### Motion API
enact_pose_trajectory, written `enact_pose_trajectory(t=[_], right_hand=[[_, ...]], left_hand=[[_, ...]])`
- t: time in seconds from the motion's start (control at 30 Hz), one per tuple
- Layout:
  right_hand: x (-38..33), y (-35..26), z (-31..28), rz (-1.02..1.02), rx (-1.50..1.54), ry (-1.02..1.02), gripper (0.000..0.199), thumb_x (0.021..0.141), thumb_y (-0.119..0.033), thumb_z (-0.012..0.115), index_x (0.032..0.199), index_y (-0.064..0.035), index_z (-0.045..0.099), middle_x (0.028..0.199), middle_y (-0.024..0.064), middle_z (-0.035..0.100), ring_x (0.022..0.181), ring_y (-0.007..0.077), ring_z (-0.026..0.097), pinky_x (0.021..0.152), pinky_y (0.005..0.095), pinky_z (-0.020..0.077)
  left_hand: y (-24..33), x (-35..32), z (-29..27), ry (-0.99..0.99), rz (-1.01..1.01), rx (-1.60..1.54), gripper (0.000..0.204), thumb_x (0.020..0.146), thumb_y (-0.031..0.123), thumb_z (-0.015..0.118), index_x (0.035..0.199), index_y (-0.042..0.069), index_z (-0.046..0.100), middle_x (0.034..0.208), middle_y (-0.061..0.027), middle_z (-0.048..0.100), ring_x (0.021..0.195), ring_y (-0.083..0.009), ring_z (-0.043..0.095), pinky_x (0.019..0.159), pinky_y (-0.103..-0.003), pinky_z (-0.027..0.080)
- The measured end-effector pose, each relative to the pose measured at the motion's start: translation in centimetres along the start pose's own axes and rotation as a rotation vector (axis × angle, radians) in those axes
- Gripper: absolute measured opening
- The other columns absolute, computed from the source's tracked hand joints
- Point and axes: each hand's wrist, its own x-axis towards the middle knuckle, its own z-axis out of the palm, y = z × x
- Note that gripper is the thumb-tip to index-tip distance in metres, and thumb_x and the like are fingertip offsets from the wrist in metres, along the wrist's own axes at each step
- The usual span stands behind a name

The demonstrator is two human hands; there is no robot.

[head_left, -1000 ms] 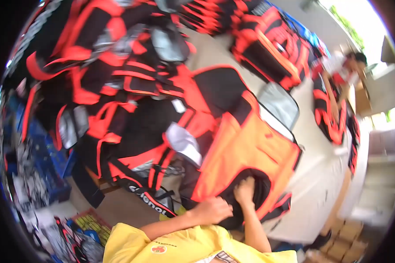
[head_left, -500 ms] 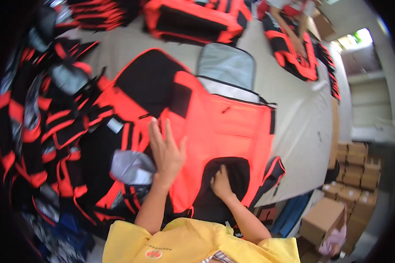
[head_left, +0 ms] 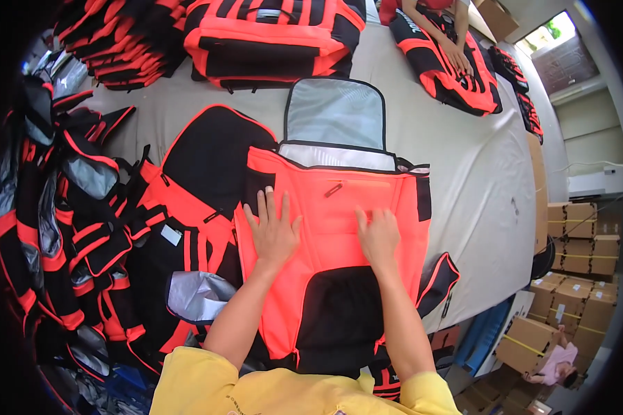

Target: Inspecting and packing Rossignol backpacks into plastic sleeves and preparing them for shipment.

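Left hand (head_left: 273, 232): spread wide, fingers fanned, palm down on the left side of the bag's front, near the centre of the frame
Right hand (head_left: 379, 238): fingers curled in, over the bag's front just right of centre; I cannot tell whether it pinches any cloth
Table (head_left: 484, 200): pale, showing from the top to the right of the frame
Heap of bags (head_left: 104, 242): orange and black, lying loosely over one another down the left of the frame
Bag (head_left: 325, 242): orange and black, lying flat in the middle of the frame, under both hands
Step at the bag: by my reading, pressing and smoothing the front cloth
Next move at the bag: calls for a firm left palm and a light right hand, so the cloth does not ruck up
Boxy bag (head_left: 256, 59): filled out, top centre of the frame
Second bag (head_left: 429, 79): upper right, under a co-worker's arms (head_left: 429, 29)
Black panel (head_left: 339, 304): arched, on the bag's lower front
Grey flap (head_left: 336, 114): laid open above the bag's top edge
Dark tab (head_left: 333, 189): small, on the bag's upper front, perhaps a zip pull
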Motion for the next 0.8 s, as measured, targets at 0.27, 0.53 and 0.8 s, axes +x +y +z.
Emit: enact_pose_trajectory(t=[0.27,0.53,0.8], right_hand=[[7.3,-3.6,6.8,-0.411,0.201,0.172,0.025,0.097,-0.030,0.072,0.106,-0.0086,0.063,0.091,0.0109,0.061,0.090,0.0316,0.069,0.069,0.0468,0.0563],[8.6,3.2,3.6,-0.566,0.202,-0.095,0.009,0.098,-0.018,0.067,0.103,-0.0113,0.067,0.095,0.0122,0.062,0.094,0.0348,0.068,0.074,0.0503,0.0561],[11.1,16.6,-7.6,-0.207,-0.043,0.050,0.014,0.098,-0.024,0.071,0.107,-0.0125,0.072,0.109,0.0139,0.069,0.099,0.0373,0.068,0.081,0.0481,0.0550]], left_hand=[[0.5,0.3,0.6,-0.035,0.017,0.035,0.067,0.103,0.044,0.061,0.159,0.007,0.050,0.168,-0.0249,0.038,0.160,-0.0392,0.031,0.126,-0.071,0.013],[0.2,0.0,1.8,-0.033,0.007,0.080,0.071,0.101,0.045,0.063,0.161,0.009,0.047,0.169,-0.0243,0.037,0.159,-0.0396,0.033,0.125,-0.072,0.016],[0.1,0.2,1.2,-0.061,-0.010,-0.001,0.074,0.100,0.046,0.063,0.162,0.009,0.045,0.170,-0.0277,0.034,0.159,-0.0434,0.031,0.123,-0.076,0.016]])
